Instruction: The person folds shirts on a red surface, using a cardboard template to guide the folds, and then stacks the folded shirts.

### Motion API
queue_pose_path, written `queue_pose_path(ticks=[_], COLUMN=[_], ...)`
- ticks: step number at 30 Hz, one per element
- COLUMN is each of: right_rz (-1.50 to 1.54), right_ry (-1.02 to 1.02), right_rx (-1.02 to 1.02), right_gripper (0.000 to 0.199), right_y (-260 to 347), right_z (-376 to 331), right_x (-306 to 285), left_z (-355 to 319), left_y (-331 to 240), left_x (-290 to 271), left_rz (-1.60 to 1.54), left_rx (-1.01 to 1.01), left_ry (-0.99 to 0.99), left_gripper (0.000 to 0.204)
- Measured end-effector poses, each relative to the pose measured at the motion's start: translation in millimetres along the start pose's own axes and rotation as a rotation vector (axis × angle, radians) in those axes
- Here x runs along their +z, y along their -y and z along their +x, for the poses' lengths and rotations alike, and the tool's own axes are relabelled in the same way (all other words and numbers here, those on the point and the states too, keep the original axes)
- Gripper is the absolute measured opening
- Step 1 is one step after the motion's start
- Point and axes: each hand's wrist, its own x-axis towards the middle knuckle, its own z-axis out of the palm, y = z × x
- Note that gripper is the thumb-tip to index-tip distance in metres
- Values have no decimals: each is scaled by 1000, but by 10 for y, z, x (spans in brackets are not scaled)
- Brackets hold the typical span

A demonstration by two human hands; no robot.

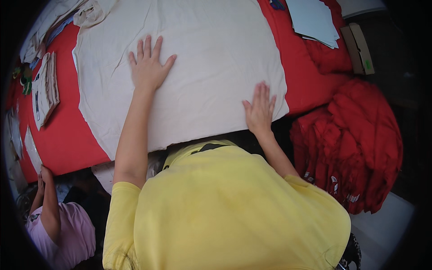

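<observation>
A large cream-coloured cloth (202,58) lies spread over a red-covered table (74,144), with faint creases running through it. Its near edge reaches the table's front edge, close to my body. My left hand (149,67) rests flat on the cloth left of its middle, fingers spread apart. Nearer to me, my right hand (261,108) lies on the cloth by its lower right corner, palm down and fingers stretched out, slightly blurred. Neither hand grips anything.
On the left stands a stack of folded cream garments (46,90); beyond it lie crumpled cloths (92,13). White sheets (312,20) and an open cardboard box (357,48) are at the far right. Red garments (348,144) hang at right. A person in pink (67,234) sits at lower left.
</observation>
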Motion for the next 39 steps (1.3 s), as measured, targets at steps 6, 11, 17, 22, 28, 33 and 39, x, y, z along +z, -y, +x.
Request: queue_pose_path(ticks=[6, 11, 17, 22, 28, 33, 39], right_rz=[-11, -64, -188, -146, -145, 973, 781], right_ry=[-194, -315, 3, 118, -72, 239, 362], right_rx=[108, 149, 584, 484, 244, -330, -745], right_gripper=[68, 61, 69, 48, 35, 25, 24], right_y=[-802, -1203, -1662, -1962, -1257, 402, 2505], right_z=[487, 2390, 3445, 3435, 3290, 2447, 2806], right_x=[-155, -254, -326, -335, -759, -1645, -545], left_z=[-61, -449, -667, -789, -1005, -614, -759], left_y=[-34, -734, -811, -293, 123, 983, 2124], left_x=[7, -272, -277, -461, -489, -328, 187], left_rz=[-87, -217, -395, -173, -265, -164, -69], left_rx=[29, 271, 216, -14, -23, -292, -163], left_ry=[-120, -34, 93, 13, 78, -171, -294], left_gripper=[65, 63, 65, 66, 61, 49, 56])
